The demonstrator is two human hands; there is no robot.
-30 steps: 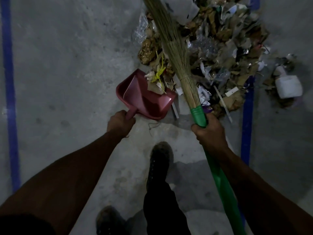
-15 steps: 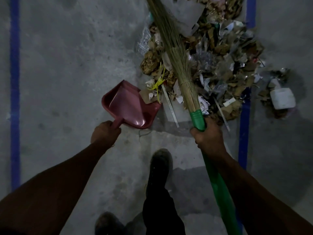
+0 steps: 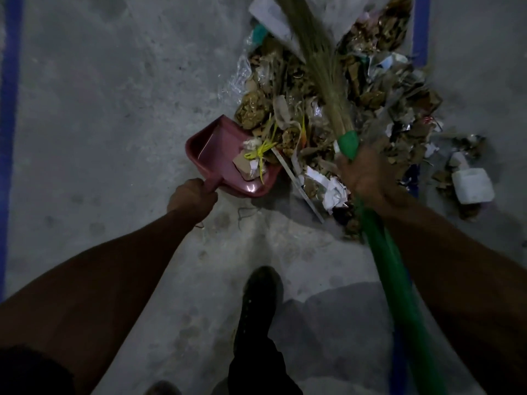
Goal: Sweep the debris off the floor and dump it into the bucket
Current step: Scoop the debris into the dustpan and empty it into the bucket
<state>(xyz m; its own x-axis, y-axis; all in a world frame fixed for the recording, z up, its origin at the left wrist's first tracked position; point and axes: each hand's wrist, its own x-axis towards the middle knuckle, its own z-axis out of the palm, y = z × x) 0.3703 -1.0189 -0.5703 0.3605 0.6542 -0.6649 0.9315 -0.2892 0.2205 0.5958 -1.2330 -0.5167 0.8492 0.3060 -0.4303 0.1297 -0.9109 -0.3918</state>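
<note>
Both forearms bare, no sleeves reaching wrists, no watch or bands visible. Left hand (image 3: 191, 196) and right hand (image 3: 368, 181) bare, no gloves. Dark short sleeve edge (image 3: 25, 372) at lower left corner. Dark trousers (image 3: 261, 366), black or near black in dim light. Dark closed shoe (image 3: 261, 295) with pale dusty specks on upper. Second shoe toe (image 3: 163, 388) at bottom edge, dark, mostly cut off.
</note>
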